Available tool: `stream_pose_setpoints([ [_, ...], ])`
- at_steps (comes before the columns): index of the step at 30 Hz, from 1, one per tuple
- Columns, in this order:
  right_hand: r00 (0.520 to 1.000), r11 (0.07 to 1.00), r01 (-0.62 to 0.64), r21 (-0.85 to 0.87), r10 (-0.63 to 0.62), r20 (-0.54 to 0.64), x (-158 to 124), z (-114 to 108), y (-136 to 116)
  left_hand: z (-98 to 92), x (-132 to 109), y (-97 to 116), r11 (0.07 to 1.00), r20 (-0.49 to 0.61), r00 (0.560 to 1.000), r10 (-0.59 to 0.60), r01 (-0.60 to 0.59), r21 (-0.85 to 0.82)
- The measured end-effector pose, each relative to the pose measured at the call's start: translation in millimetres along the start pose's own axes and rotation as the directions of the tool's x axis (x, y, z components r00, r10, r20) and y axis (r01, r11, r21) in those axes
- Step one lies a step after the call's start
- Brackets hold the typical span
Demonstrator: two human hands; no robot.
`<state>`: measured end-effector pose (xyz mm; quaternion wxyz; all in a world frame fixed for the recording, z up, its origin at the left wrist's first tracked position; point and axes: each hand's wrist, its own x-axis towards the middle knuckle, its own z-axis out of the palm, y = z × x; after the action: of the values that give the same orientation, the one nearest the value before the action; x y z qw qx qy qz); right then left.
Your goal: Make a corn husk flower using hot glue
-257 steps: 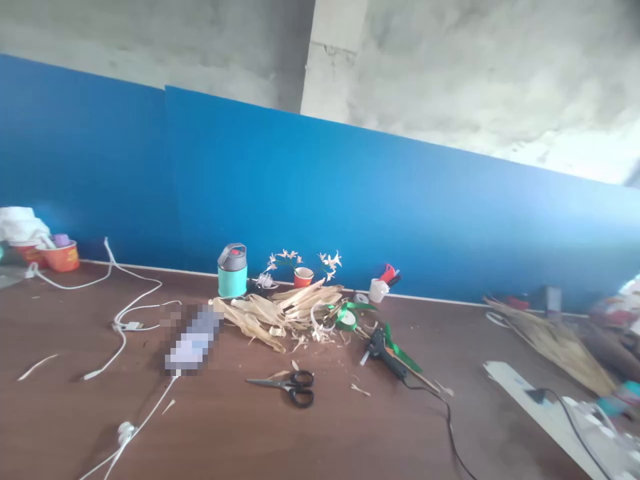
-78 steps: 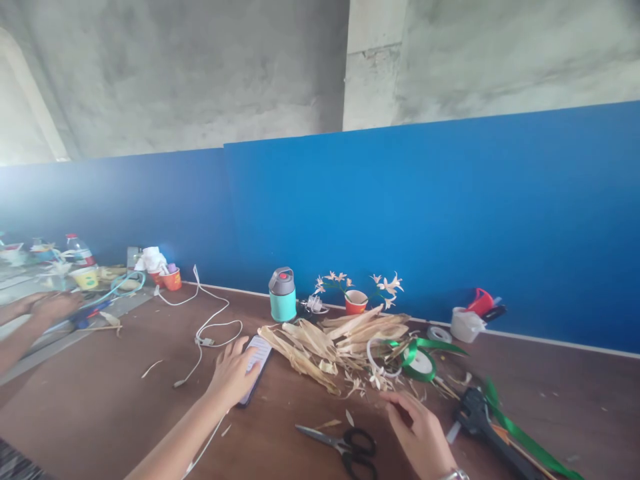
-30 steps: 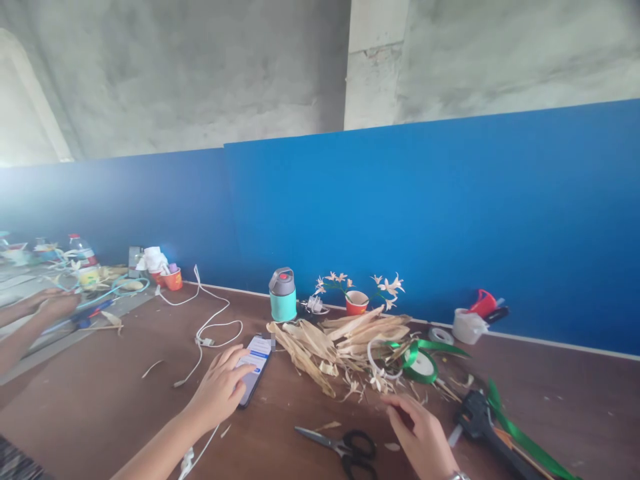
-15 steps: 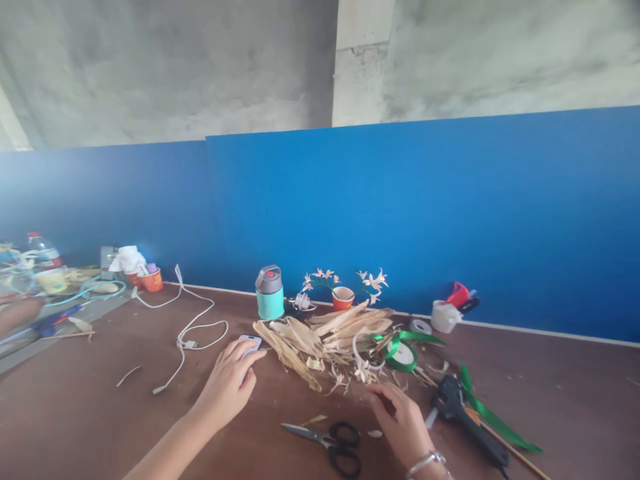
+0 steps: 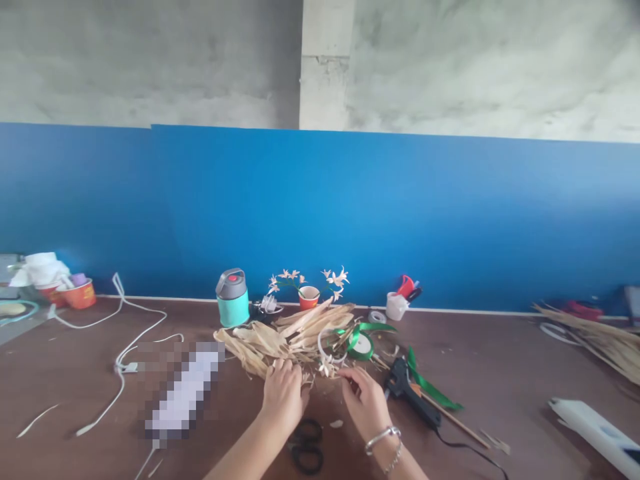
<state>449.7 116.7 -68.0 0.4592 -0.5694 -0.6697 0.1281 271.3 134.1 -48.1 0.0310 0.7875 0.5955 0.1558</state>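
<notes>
My left hand (image 5: 284, 395) is at the front edge of a pile of dry corn husks (image 5: 270, 339), fingers curled down; anything in them is hidden. Just right of it, my right hand (image 5: 367, 400) has thumb and fingertips drawn together beside a small pale husk flower (image 5: 327, 367). Whether the fingertips hold a thin piece is too small to tell. Black-handled scissors (image 5: 306, 445) lie between my forearms, partly covered by the left one. Behind the right hand are a white hoop (image 5: 323, 345) and a green ribbon roll (image 5: 361, 347). A black glue gun (image 5: 413, 393) lies to its right.
A turquoise flask (image 5: 233, 298), an orange paper cup (image 5: 309, 300) with flower stems, and a white cup of pens (image 5: 397, 307) stand by the blue partition (image 5: 350, 200). A pixelated pale slab (image 5: 187, 393) and white cables (image 5: 121, 347) lie left. A long stick (image 5: 453, 417) lies right.
My left hand has left the pale phone-like slab and moved right to the husks, now over part of the scissors. My right hand stays by the flower. The view has turned right.
</notes>
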Motion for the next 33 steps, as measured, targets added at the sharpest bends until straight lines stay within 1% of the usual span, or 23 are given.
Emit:
stream_pose_setpoints([
  [2,0.999,0.999,-0.037,0.025,0.037,-0.005,1.5,0.4,-2.8,-0.7,4.4,-4.6,0.999,0.014,1.000,0.011,-0.011,-0.033],
  [3,0.998,0.997,-0.062,0.045,0.062,0.006,3.0,0.4,-5.0,-1.3,7.1,-6.3,0.997,0.010,1.000,0.019,-0.018,-0.079],
  [5,0.990,0.986,-0.130,0.101,0.125,0.059,7.6,0.2,-10.8,-1.8,12.5,-7.4,0.970,-0.036,0.999,0.031,-0.039,-0.240],
  [6,0.983,0.977,-0.171,0.132,0.159,0.096,10.6,0.1,-14.3,-1.4,14.4,-6.9,0.936,-0.068,0.997,0.034,-0.055,-0.348],
  [8,0.961,0.948,-0.254,0.194,0.223,0.166,17.6,0.7,-21.6,0.7,15.1,-4.7,0.829,-0.141,0.990,0.015,-0.092,-0.552],
  [10,0.941,0.910,-0.315,0.271,0.262,0.216,23.9,3.0,-28.3,3.7,11.7,-2.4,0.712,-0.193,0.981,-0.017,-0.123,-0.691],
  [11,0.936,0.890,-0.329,0.316,0.263,0.234,26.1,4.9,-31.0,5.1,9.0,-1.9,0.666,-0.204,0.979,-0.027,-0.135,-0.733],
  [13,0.940,0.855,-0.320,0.408,0.231,0.251,27.5,9.9,-35.3,7.2,3.2,-2.4,0.609,-0.214,0.976,-0.034,-0.149,-0.779],
  [15,0.953,0.831,-0.285,0.478,0.192,0.235,24.4,14.8,-37.9,8.6,-1.1,-4.7,0.589,-0.224,0.974,-0.034,-0.162,-0.792],
  [17,0.967,0.832,-0.241,0.499,0.162,0.196,17.9,17.9,-39.3,10.1,-3.2,-7.5,0.587,-0.244,0.969,-0.035,-0.178,-0.790],
  [19,0.980,0.864,-0.175,0.472,0.106,0.170,10.4,18.5,-39.6,11.8,-3.8,-9.3,0.585,-0.271,0.962,-0.032,-0.202,-0.785],
  [22,0.987,0.925,-0.050,0.377,-0.013,0.163,1.7,16.6,-38.2,13.7,-4.2,-9.4,0.580,-0.308,0.951,-0.011,-0.244,-0.777],
  [24,0.988,0.951,0.011,0.308,-0.057,0.141,-0.4,15.8,-35.6,13.8,-4.8,-8.8,0.575,-0.312,0.950,-0.019,-0.245,-0.781],
  [25,0.991,0.963,0.026,0.268,-0.061,0.122,-0.3,15.7,-33.7,13.4,-5.2,-8.8,0.564,-0.304,0.952,-0.042,-0.229,-0.793],
  [26,0.993,0.973,0.033,0.229,-0.058,0.100,0.4,15.7,-31.4,12.9,-5.4,-9.2,0.547,-0.294,0.953,-0.079,-0.205,-0.812],
  [28,0.998,0.987,0.026,0.159,-0.035,0.056,3.0,15.9,-26.1,11.7,-5.2,-11.3,0.490,-0.264,0.945,-0.192,-0.141,-0.860],
  [31,1.000,0.995,0.007,0.099,-0.007,0.002,7.2,15.0,-18.7,10.5,-2.3,-16.5,0.394,-0.234,0.905,-0.354,-0.083,-0.915],
  [33,1.000,0.997,0.007,0.078,-0.006,-0.014,8.7,13.9,-15.7,10.3,0.6,-19.8,0.353,-0.238,0.875,-0.421,-0.083,-0.932],
])
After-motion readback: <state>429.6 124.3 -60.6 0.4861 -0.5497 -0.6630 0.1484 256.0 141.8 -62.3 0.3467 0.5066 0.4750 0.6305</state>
